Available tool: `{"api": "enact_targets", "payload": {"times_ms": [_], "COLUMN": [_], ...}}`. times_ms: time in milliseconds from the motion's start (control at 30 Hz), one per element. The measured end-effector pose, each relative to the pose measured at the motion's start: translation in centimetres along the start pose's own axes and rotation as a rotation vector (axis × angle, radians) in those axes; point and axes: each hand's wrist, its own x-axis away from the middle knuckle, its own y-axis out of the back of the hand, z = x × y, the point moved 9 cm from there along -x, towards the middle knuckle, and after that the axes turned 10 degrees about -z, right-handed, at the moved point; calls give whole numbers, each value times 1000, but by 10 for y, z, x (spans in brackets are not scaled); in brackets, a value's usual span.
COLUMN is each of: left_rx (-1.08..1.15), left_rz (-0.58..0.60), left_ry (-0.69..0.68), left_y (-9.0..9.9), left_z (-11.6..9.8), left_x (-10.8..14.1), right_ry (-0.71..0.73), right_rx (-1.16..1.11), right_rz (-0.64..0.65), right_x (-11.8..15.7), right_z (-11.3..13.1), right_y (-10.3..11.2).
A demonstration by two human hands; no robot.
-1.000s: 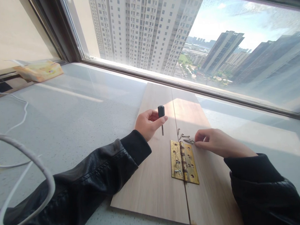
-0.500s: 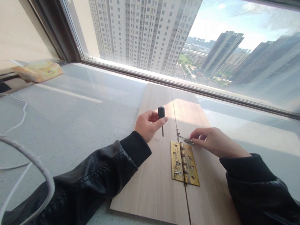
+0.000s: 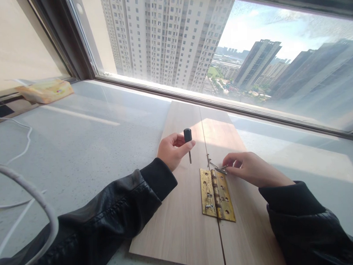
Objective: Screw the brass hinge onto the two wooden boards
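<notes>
My left hand (image 3: 173, 151) is closed round a small screwdriver (image 3: 187, 135) with a black handle, its shaft pointing down above the left wooden board (image 3: 168, 233). Over the right board (image 3: 249, 238), the thumb and fingers of my right hand (image 3: 248, 168) pinch a screw (image 3: 224, 168). Several loose screws (image 3: 209, 160) lie beside those fingertips, near the seam between the boards. A worn brass hinge (image 3: 206, 185) lies across that seam, just below the screws. On its left leaf, one screw (image 3: 209, 206) lies tilted and another stands near a hole.
The boards rest on a pale speckled counter (image 3: 107, 150) below a window. White cables (image 3: 48, 210) loop at the left, close to my left sleeve. A tissue pack (image 3: 47, 91) sits in the far left corner. The window frame (image 3: 163, 95) bounds the far side.
My right fingers have shifted slightly at the loose screws, and one screw has turned. My left hand keeps the screwdriver in nearly the same place. The view has tilted a little.
</notes>
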Motion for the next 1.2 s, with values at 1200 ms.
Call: {"api": "enact_targets", "payload": {"times_ms": [1200], "left_rx": [-12], "left_rz": [7], "left_ry": [12], "left_y": [-1], "left_z": [-2], "left_x": [3], "right_ry": [21], "right_rx": [-105], "right_rz": [-98], "right_x": [-3], "right_z": [19], "right_y": [0]}}
